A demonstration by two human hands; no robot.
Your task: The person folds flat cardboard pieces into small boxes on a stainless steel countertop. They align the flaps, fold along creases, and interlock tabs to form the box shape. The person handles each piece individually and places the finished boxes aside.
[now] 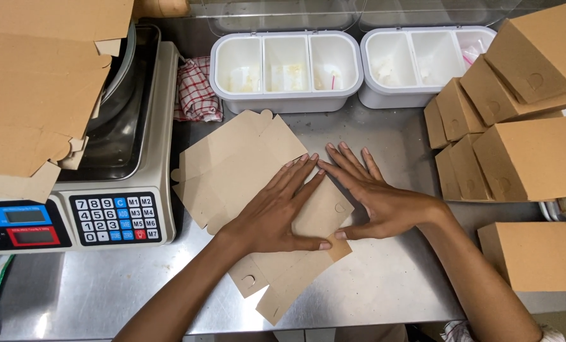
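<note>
Cardboard blank (245, 164) lies flat beneath both hands' grip.

I have two hands down, my left hand (276, 206) and right hand (375, 196), on one flat cardboard sheet (232, 164). I count one scale (115, 190), one checked cloth (195, 90), and two white tubs, the nearer tub (286, 101) and the farther tub (384, 95), each with three compartments. Folded boxes (530, 158) stand stacked at my right; I can't count them exactly.
</note>
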